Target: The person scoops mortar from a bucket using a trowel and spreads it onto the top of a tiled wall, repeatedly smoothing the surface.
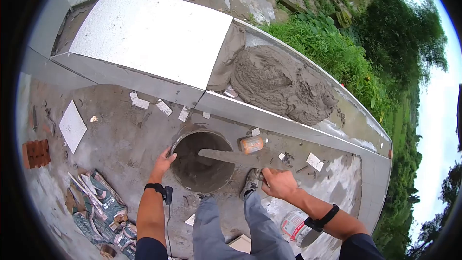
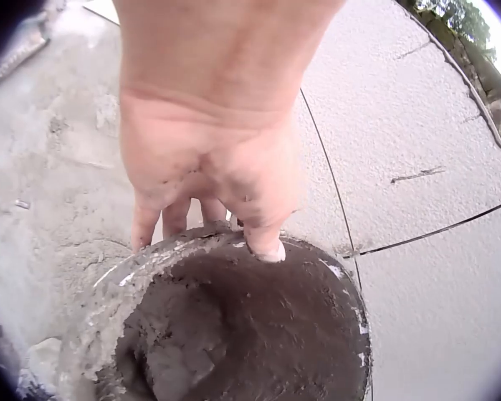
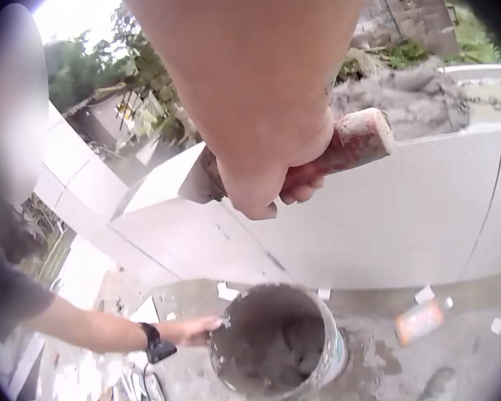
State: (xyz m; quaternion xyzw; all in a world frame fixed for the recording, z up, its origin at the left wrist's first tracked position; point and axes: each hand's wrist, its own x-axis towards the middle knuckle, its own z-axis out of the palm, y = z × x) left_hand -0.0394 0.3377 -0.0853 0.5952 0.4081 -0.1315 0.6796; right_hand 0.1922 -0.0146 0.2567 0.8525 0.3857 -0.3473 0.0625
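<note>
My left hand [image 1: 162,164] grips the rim of a mortar-smeared bucket [image 1: 226,183], thumb inside the wall and fingers outside, as the left wrist view shows. Grey wet mortar [image 2: 184,342] lies inside. In my right hand [image 1: 280,183] is a trowel [image 1: 226,155], its long flat blade coated with mortar and reaching across the bucket mouth in the head view. The worn, reddish trowel handle [image 3: 363,140] sticks out of the fist in the right wrist view. That view has the right hand up above the bucket, level with the tiled wall.
Beyond the bucket runs a low tiled wall [image 1: 269,120] with a heap of mortar [image 1: 279,82] and a large white tile [image 1: 154,38] on top. An orange-labelled bottle [image 1: 252,144], tile scraps, crumpled bags [image 1: 103,212] and a white-and-red container [image 1: 294,225] surround my feet.
</note>
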